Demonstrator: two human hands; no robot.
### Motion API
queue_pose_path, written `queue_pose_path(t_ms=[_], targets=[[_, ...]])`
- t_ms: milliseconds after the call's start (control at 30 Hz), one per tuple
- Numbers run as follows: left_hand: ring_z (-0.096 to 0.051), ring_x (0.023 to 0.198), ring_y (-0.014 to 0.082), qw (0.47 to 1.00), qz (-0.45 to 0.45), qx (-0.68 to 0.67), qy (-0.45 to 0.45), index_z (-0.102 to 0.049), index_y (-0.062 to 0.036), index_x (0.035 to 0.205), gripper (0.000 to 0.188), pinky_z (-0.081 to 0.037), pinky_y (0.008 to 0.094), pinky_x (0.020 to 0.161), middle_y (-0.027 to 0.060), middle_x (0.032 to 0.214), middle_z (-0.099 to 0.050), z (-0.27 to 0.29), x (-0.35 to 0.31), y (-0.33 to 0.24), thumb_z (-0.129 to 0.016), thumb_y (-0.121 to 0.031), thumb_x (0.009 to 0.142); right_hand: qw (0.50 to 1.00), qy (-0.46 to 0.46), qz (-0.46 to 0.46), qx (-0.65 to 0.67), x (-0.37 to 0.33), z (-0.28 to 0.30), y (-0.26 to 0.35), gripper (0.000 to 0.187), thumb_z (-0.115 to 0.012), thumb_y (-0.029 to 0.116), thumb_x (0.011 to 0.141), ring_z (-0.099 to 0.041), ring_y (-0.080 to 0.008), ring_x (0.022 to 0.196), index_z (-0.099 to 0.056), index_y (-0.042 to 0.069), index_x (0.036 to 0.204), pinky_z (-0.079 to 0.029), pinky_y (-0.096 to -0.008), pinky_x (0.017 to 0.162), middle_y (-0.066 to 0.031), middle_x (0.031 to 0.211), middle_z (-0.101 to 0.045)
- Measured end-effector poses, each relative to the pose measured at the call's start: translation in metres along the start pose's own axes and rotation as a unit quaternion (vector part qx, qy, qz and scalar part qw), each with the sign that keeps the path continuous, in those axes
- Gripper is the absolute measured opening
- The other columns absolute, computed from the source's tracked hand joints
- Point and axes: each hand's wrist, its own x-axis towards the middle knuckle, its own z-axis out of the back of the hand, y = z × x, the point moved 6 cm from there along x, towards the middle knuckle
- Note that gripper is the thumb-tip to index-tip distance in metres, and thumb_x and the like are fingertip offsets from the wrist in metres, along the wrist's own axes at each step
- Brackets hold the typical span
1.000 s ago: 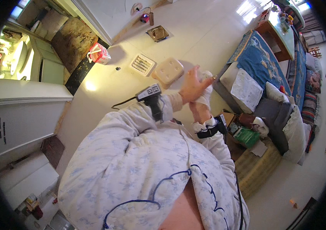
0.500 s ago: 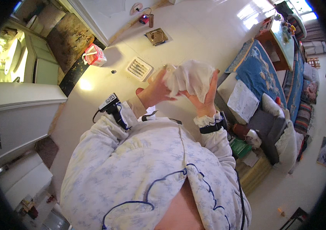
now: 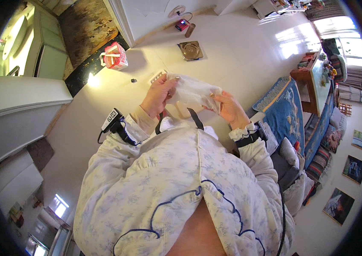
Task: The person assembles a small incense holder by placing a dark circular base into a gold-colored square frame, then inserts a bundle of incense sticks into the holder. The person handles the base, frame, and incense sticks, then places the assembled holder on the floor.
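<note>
A: Starting with the biggest?
B: Pale floor [image 3: 240,47], catching window light toward the upper right.

A: Then?
B: At the right, a blue cover [image 3: 281,113], patterned, spread out near a tabletop [image 3: 320,81] crowded with small things. Through a doorway at the upper left, a brown mat [image 3: 85,23], either stained or patterned, hard to tell which.

A: And closer in?
B: A loose white jacket [image 3: 172,179], printed in blue and edged in darker blue, filling the lower middle.

A: Smaller now?
B: Over at the right, cushions [image 3: 331,137] and framed pictures [image 3: 338,206]. Just ahead of the jacket, a beige stool [image 3: 184,112], mostly hidden. Near the doorway, a red-and-white container [image 3: 115,57] on the floor.

A: Anything held?
B: Yes, a thin white sheet [image 3: 191,90], raised above the floor, stretched between both hands and partly covering the stool. Cloth or plastic, impossible to tell.

A: Gripped how?
B: At the left end by the left hand [image 3: 159,94], fingers closed over the edge. At the right end by the right hand [image 3: 231,110], pinched between thumb and fingers.

A: Smallest of all?
B: Farther ahead, a brown square [image 3: 190,50] flat on the floor; beyond that, a red device [image 3: 181,25] beside a brown cylinder [image 3: 190,30]. Last, a dark lump [image 3: 133,80], between container and left hand.
</note>
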Motion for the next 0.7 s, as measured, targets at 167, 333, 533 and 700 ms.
queue_pose_path(t_ms=[167,333,533,700], targets=[[-0.055,0.065,0.0048,0.994,-0.055,-0.046,0.088,-0.058,-0.0111,0.113,0.030,-0.043,0.0188,0.051,-0.0030,0.088,-0.063,0.025,0.014,-0.053,-0.063,-0.005,0.085,0.999,-0.015,-0.041,-0.005,0.054,-0.012,0.037,0.027,-0.048,0.006,0.092,-0.064,-0.0260,0.097,-0.052,0.002,0.118,-0.056,-0.0408,0.083,-0.0109,0.113,-0.061],[-0.061,0.074,0.0071,0.997,0.020,0.062,0.029,-0.054,-0.0082,0.121,0.036,-0.048,0.0205,0.053,-0.0004,0.096,-0.065,-0.002,0.031,-0.114,-0.061,-0.006,0.086,0.986,-0.068,-0.070,-0.133,0.090,-0.055,0.110,0.026,-0.050,0.007,0.092,-0.064,-0.0197,0.081,-0.052,0.002,0.117,-0.056,-0.0336,0.074,-0.0074,0.099,-0.063],[-0.060,0.067,0.0097,0.987,-0.093,0.121,0.041,-0.055,-0.0050,0.107,0.022,-0.053,0.0232,0.059,0.0038,0.085,-0.064,-0.001,0.120,-0.176,-0.062,-0.008,0.087,0.967,0.081,-0.016,-0.242,0.176,-0.004,0.225,0.024,-0.055,0.005,0.090,-0.062,-0.0162,0.074,-0.053,0.003,0.114,-0.056,-0.0298,0.069,-0.0081,0.094,-0.062],[-0.060,0.068,0.0142,0.981,-0.164,0.089,-0.053,-0.048,-0.0006,0.115,0.027,-0.055,0.0276,0.067,0.0101,0.095,-0.062,-0.035,0.217,-0.231,-0.058,-0.007,0.090,0.918,0.121,-0.007,-0.377,0.268,-0.010,0.350,0.024,-0.064,0.011,0.086,-0.055,-0.0057,0.061,-0.054,0.004,0.106,-0.051,-0.0238,0.057,-0.0037,0.083,-0.061]])
